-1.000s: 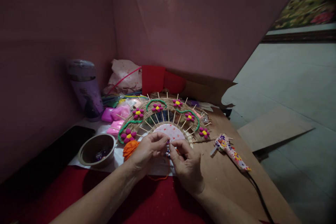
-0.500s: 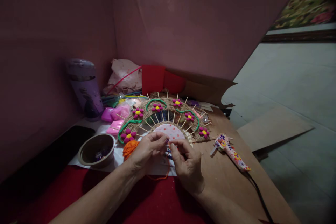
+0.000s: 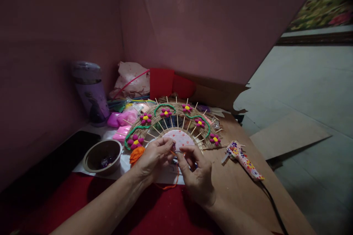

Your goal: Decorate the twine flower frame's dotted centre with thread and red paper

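Observation:
My left hand (image 3: 154,157) is closed in a pinch on a small dark purple bead (image 3: 174,145). Close beside it, my right hand (image 3: 198,176) pinches orange yarn (image 3: 177,174) near the bead; whether the strand passes through the bead is too small to tell. The yarn hangs in a loop below the fingers. An orange yarn ball (image 3: 136,155) lies left of my left hand. Behind both hands lies a half-round twine-and-stick piece (image 3: 179,111) with green curls and magenta flowers with yellow centres, around a pink-dotted white half disc (image 3: 179,137).
A brown bowl (image 3: 87,159) with purple beads stands at the left, near a dark flat object (image 3: 68,150). A lilac tumbler (image 3: 93,97) and pink packets (image 3: 122,119) sit behind. On the board (image 3: 234,191) at right rests a flower-covered glue gun (image 3: 245,161) with a black cord.
The fingers have shifted slightly; the orange strand now shows stretched between my two hands beside the bead. The view has moved a little, with the other things staying in place.

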Action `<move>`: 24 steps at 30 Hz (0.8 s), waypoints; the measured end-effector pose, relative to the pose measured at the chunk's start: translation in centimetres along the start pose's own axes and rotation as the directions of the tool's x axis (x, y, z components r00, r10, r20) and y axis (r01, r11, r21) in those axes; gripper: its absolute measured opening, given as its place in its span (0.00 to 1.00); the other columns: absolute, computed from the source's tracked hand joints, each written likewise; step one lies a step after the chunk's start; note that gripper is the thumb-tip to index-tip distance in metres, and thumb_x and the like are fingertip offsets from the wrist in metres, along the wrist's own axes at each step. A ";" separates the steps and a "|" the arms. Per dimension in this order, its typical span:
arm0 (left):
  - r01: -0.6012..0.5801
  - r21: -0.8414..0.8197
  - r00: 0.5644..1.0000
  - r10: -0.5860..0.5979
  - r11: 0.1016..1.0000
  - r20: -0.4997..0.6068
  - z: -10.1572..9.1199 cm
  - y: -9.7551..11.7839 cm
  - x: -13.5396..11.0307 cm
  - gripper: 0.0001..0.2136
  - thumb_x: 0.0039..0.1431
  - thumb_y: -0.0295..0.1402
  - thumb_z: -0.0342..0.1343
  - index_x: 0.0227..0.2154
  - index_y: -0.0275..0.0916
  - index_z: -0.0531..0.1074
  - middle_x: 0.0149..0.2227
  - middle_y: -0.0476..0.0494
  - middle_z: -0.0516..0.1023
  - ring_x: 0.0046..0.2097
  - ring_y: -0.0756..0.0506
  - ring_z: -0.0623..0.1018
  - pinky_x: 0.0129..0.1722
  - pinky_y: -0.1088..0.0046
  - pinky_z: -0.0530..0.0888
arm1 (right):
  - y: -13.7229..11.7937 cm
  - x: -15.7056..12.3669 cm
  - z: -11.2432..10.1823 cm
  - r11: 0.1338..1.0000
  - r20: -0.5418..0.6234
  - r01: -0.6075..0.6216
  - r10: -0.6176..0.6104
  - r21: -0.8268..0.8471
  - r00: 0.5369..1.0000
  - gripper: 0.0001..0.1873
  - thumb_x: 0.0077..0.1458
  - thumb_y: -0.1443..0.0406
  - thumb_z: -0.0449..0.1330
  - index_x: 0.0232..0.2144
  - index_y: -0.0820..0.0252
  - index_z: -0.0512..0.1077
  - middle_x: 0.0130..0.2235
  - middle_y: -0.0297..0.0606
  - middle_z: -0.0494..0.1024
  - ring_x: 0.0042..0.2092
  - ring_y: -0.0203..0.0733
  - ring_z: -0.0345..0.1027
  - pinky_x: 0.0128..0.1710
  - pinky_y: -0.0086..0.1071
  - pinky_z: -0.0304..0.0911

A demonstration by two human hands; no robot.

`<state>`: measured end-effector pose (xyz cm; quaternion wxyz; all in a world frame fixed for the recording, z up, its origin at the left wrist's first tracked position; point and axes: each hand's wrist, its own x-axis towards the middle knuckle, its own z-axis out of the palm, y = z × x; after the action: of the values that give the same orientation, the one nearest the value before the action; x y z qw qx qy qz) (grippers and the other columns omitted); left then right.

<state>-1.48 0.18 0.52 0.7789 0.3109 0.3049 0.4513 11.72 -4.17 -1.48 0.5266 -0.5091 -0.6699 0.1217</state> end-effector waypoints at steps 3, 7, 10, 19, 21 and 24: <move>-0.031 0.024 0.998 0.030 0.999 0.046 0.1 0.1 0.0 0.11 0.48 0.36 0.63 0.24 0.33 0.68 0.19 0.51 0.67 0.16 0.59 0.60 0.12 0.85 0.53 | 0.0 0.1 0.0 0.999 -0.038 0.012 -0.010 0.047 0.999 0.04 0.57 0.66 0.54 0.34 0.60 0.68 0.25 0.31 0.67 0.25 0.33 0.61 0.25 0.26 0.59; -0.051 -0.025 0.999 0.051 0.998 0.010 0.2 0.0 0.1 0.09 0.45 0.30 0.63 0.29 0.33 0.70 0.23 0.50 0.70 0.18 0.58 0.63 0.12 0.85 0.54 | 0.1 0.4 0.1 0.997 -0.068 0.024 -0.019 0.076 0.998 0.04 0.58 0.67 0.53 0.33 0.60 0.68 0.29 0.33 0.71 0.29 0.35 0.65 0.28 0.26 0.62; -0.036 -0.045 0.999 0.036 0.998 0.005 0.2 -0.1 0.3 0.08 0.47 0.30 0.62 0.30 0.31 0.72 0.22 0.50 0.68 0.18 0.58 0.63 0.12 0.85 0.53 | 0.3 0.5 0.1 0.997 -0.090 0.023 -0.017 0.070 0.996 0.04 0.58 0.67 0.53 0.34 0.59 0.68 0.29 0.33 0.72 0.29 0.35 0.66 0.29 0.27 0.62; -0.020 0.118 1.000 0.019 0.993 0.010 0.1 -0.7 0.0 0.13 0.45 0.39 0.64 0.25 0.34 0.70 0.18 0.53 0.67 0.18 0.57 0.63 0.17 0.82 0.60 | 0.3 0.4 0.3 0.994 0.017 -0.061 0.060 0.090 0.998 0.07 0.59 0.64 0.53 0.32 0.60 0.69 0.27 0.34 0.73 0.28 0.36 0.66 0.27 0.27 0.61; -0.076 0.198 0.997 0.078 0.977 -0.005 0.2 -0.7 0.0 0.14 0.43 0.40 0.65 0.22 0.34 0.69 0.13 0.56 0.62 0.15 0.58 0.58 0.14 0.82 0.55 | 0.2 0.4 0.3 0.995 0.031 -0.061 0.058 0.082 0.998 0.07 0.59 0.64 0.53 0.32 0.61 0.69 0.26 0.34 0.72 0.27 0.35 0.65 0.27 0.26 0.60; -0.120 0.270 0.983 0.152 0.955 -0.104 0.5 -0.5 0.1 0.17 0.41 0.43 0.64 0.18 0.36 0.65 0.09 0.59 0.57 0.12 0.58 0.53 0.11 0.82 0.48 | 0.2 0.3 0.2 0.995 0.051 -0.054 0.050 0.089 0.997 0.07 0.58 0.63 0.54 0.32 0.61 0.69 0.24 0.32 0.70 0.24 0.33 0.61 0.24 0.26 0.57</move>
<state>-0.85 -0.02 0.45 0.6776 0.4031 0.3874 0.4779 11.65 -3.72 -1.51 0.5290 -0.4989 -0.6629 0.1781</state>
